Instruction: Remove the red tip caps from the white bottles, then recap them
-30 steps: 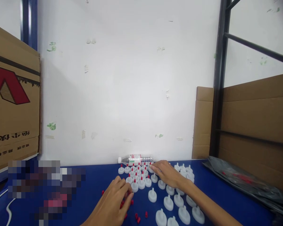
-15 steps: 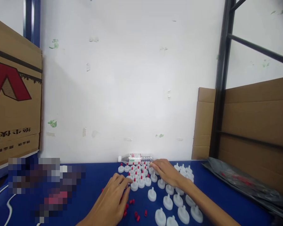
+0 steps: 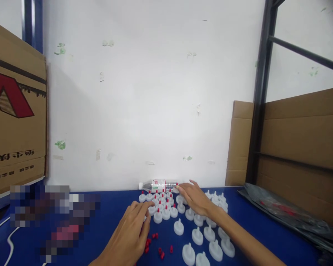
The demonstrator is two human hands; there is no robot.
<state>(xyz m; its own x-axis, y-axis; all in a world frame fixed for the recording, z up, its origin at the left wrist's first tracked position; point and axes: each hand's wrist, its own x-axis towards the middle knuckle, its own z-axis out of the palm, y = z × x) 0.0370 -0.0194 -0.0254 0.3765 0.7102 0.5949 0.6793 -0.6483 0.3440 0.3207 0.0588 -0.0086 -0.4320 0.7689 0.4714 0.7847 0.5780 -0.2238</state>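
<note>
My right hand (image 3: 195, 197) reaches to the back of the group of white spout caps. Its thumb and fingertips are closed at a white cap with a red tip (image 3: 177, 188), and one finger is raised. Beside the left edge of the group, my left hand (image 3: 131, 231) hovers with bent fingers and thumb apart, its index fingertip close to a white cap (image 3: 152, 210). Several caps there wear red tips, such as one nearby (image 3: 158, 216). Plain white caps (image 3: 178, 227) stand to the right. Small loose red tips (image 3: 162, 255) lie right of my left hand.
A clear plastic bottle (image 3: 158, 185) lies along the wall behind the caps. At right, a grey plastic bag (image 3: 280, 210) rests on the blue table (image 3: 108, 218). A cardboard box (image 3: 16, 111) stands at left, beside white cables (image 3: 11, 244) and a pixelated patch.
The red tip at my right fingertips now shows, and one right finger has lifted. My left hand has shifted slightly left. The view has tilted a little.
</note>
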